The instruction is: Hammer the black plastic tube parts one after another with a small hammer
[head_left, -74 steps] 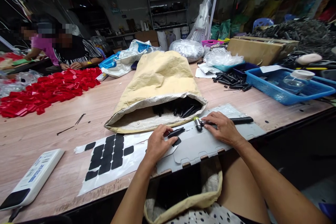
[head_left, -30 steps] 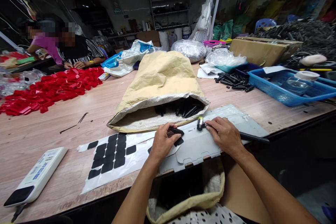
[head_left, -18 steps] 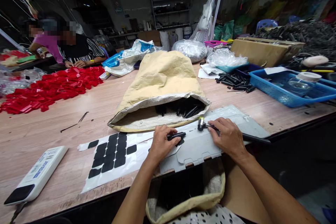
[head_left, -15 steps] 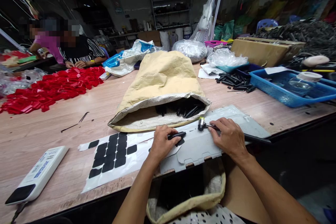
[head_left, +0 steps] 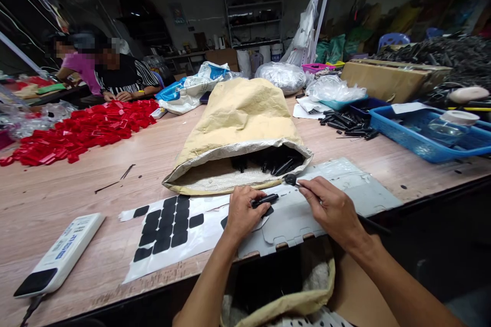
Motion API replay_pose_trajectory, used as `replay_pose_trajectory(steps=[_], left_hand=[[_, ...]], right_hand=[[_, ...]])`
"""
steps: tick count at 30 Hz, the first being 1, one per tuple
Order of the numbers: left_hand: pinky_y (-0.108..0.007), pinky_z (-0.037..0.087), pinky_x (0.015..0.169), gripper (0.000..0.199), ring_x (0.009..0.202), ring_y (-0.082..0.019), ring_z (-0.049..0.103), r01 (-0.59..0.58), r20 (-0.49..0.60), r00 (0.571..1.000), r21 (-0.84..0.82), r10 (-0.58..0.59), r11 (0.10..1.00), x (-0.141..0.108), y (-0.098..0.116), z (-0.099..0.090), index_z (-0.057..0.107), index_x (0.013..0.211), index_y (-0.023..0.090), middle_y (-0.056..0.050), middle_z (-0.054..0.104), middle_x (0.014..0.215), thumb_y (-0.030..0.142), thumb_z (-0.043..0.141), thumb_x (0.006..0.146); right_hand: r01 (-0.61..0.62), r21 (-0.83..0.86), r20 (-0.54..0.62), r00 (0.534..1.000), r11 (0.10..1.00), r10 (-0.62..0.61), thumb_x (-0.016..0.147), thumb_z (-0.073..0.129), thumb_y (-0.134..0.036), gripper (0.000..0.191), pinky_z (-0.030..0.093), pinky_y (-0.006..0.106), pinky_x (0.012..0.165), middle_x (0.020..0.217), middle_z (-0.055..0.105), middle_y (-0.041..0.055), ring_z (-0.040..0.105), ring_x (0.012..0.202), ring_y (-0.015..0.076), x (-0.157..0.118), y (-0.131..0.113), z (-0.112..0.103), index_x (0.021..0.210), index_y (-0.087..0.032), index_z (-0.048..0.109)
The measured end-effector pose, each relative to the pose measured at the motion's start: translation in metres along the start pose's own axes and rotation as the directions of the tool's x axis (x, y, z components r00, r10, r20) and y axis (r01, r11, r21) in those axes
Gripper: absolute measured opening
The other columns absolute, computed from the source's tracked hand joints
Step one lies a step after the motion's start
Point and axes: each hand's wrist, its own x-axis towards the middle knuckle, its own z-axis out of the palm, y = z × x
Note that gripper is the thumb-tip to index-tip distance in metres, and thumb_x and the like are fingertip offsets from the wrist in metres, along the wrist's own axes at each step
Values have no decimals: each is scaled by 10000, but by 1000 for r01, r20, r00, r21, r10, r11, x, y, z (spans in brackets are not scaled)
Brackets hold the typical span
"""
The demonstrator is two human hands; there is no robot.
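Note:
My left hand pinches a short black tubular piece down against a grey board. My right hand is closed around the handle of a small hammer. The hammer's dark round face shows, a little beyond the black piece and apart from it. Just behind both hands, an open tan sack lies on its side with several black pieces in its mouth. To the left is a white sheet bearing rounded black squares.
Another open sack is below the table edge at my lap. A white device lies left, beyond it a red heap. Blue baskets and loose black pieces are at right. Two people sit far left.
The hammer has turned in my right hand: its metal side with a yellow end showed before, its dark face now. My left hand keeps its hold. The whole view has shifted slightly.

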Motion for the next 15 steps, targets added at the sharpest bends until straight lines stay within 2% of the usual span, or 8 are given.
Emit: replay_pose_trajectory(steps=[5,11,15], left_hand=[[-372,417,867,232,943,-233,571,3,-4,1000,-1,-3,1000,0,-1,2,808,991,276,-21,704,868,228,823,764],[-372,410,874,219,934,-226,561,0,7,1000,-21,0,1000,0,-2,1,813,1020,285,-23,696,878,244,807,805],[-364,397,846,182,904,-219,543,6,9,1000,6,-6,1000,1,-2,1,824,972,300,-13,672,836,226,803,807]], right_hand=[[17,123,56,998,992,-24,1007,519,-279,236,523,300,813,962,703,38,679,875,174,4,-24,7,1173,-241,682],[111,206,-70,993,972,-98,987,553,-204,294,535,294,831,1006,703,47,675,921,168,8,-40,6,1259,-252,655],[141,66,67,987,988,-145,1003,522,-219,268,523,283,760,918,693,43,675,854,168,1,-37,15,1216,-236,684]])
